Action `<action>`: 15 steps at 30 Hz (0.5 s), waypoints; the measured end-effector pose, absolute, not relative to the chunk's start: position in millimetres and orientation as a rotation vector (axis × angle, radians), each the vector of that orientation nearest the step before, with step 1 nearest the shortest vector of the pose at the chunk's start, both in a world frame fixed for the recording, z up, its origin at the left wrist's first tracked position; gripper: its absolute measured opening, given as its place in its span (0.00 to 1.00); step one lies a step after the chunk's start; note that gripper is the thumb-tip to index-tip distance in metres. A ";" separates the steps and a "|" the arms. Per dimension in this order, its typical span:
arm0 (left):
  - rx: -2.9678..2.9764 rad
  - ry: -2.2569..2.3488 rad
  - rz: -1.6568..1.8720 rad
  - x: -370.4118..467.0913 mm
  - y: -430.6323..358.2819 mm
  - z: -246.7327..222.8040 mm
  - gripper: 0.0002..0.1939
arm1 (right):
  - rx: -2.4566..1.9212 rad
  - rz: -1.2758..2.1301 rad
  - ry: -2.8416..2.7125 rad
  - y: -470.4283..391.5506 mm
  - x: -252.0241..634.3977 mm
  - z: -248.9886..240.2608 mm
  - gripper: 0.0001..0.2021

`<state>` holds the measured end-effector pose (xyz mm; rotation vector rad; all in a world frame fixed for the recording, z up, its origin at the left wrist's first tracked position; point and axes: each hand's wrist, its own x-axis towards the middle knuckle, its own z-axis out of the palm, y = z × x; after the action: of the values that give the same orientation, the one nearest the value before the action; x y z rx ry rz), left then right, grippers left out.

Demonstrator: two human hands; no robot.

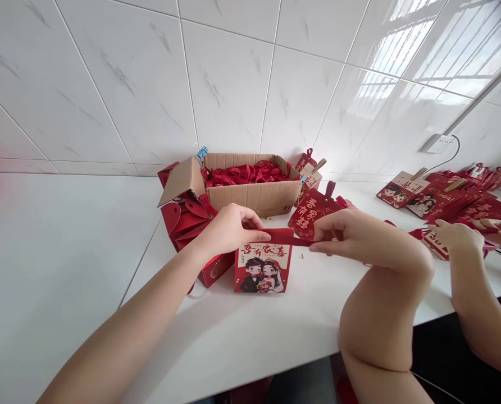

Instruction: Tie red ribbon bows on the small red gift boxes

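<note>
- So the left hand [234,227] has its thumb and fingers closed on the red ribbon [301,242], right by the top of the little picture box [264,275]. Can't tell if it's catching the box's edge too.
- The right hand [346,234] is pinching the same ribbon further along, off the box's right side. Narrow grip, fingertips only.
- The box sits upright on the white table [233,342], cartoon couple facing the camera, with the ribbon running across its top front.
- My take: keep the ribbon flat between the two pinches. A twist would probably show as a crease, and ribbon like that looks slippery.
- I'd go easy on the pull. The box looks like light card, so a hard tug to the right could tip or dent it.
- Even tension from both hands should keep it level along the top edge and off the lettering.
- Watch the small gold bits [303,256] just right of the box, easy to sweep away with a sleeve or wrist.
- Behind it there's an open cardboard box [254,197] full of loose ribbons [256,174], with folded red boxes [185,221] to the left and a red tag-like piece [312,214] to the right.
</note>
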<state>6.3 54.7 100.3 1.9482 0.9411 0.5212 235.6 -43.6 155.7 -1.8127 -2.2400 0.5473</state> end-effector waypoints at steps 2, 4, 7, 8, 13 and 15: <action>1.962 0.954 0.517 6.5 53.9 100.2 0.17 | -1.833 0.476 -2.160 -43.7 235.7 156.2 0.12; 1.993 0.976 0.519 7.1 52.5 99.9 0.15 | -1.848 0.408 -2.059 -40.9 236.7 155.5 0.11; 2.041 0.973 0.526 8.7 48.0 100.7 0.13 | -1.821 0.358 -1.930 -31.2 239.6 151.8 0.09; 2.053 0.963 0.533 9.2 45.9 101.6 0.12 | -1.788 0.368 -1.893 -26.9 240.9 149.9 0.08; 2.160 0.912 0.677 8.3 32.3 111.0 0.10 | -1.352 0.709 -1.699 -7.0 244.6 140.2 0.11; 2.273 0.837 0.761 5.1 26.7 115.4 0.09 | -1.157 0.819 -1.609 -4.4 241.4 138.9 0.12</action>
<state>5.1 26.7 115.4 2.2729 0.8368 0.7610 241.4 -4.4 138.9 -1.1574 -1.6085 0.8187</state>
